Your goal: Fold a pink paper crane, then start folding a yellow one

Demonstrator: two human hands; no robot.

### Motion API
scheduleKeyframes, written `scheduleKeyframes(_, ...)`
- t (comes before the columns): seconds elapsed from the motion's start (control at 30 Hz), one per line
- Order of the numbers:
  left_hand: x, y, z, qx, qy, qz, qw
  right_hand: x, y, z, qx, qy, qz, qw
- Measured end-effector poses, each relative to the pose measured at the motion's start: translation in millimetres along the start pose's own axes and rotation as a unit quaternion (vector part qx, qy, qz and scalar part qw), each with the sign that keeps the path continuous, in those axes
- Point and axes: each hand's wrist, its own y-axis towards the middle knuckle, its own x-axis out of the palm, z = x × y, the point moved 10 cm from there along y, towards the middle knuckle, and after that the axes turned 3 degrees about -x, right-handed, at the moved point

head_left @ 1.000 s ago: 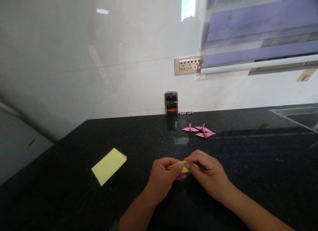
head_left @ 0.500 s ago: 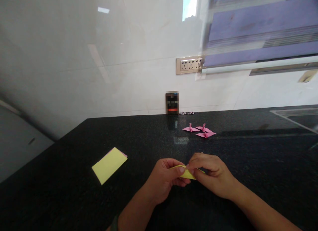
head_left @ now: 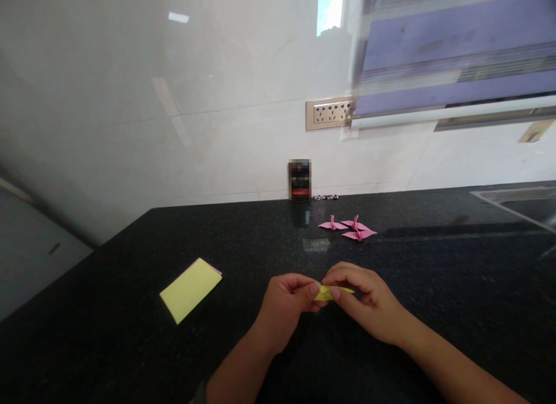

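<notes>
1. The folded yellow paper sat pinched between the left hand and right hand, just above the black surface.
2. Both sets of fingers were clamped narrow on it.
3. It looked super light, thin and easy to crush, so I'd hold the creased edges gently.

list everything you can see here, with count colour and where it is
folded paper piece: 1, yellow, pinched between both hands
paper stack: 1, yellow with a pink sheet beneath, left on the counter
paper cranes: 3, pink, far side of the counter
counter: 1, black speckled
small box: 1, dark, blurred, against the wall
socket strip: 1, gold-framed, on the wall
left hand: 1, holds the paper
right hand: 1, holds the paper
</notes>
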Motion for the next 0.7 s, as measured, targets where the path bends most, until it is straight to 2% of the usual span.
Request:
scheduleKeyframes(0.1,-2.8,-3,17,0.080,0.092,0.022,0.992,-2,1,4,0.016,-0.001,0.016,1.000)
scheduleKeyframes(0.2,-2.2,-9,32,0.164,0.169,0.038,0.971,1,2,6,0.012,-0.008,0.010,1.000)
scheduleKeyframes(0.3,-0.3,-12,39,0.208,0.204,0.043,0.956,2,1,7,0.006,-0.010,0.007,1.000)
scheduleKeyframes(0.7,-6.1,-10,29,0.179,0.239,0.064,0.952,1,-1,11,0.013,-0.012,0.021,1.000)
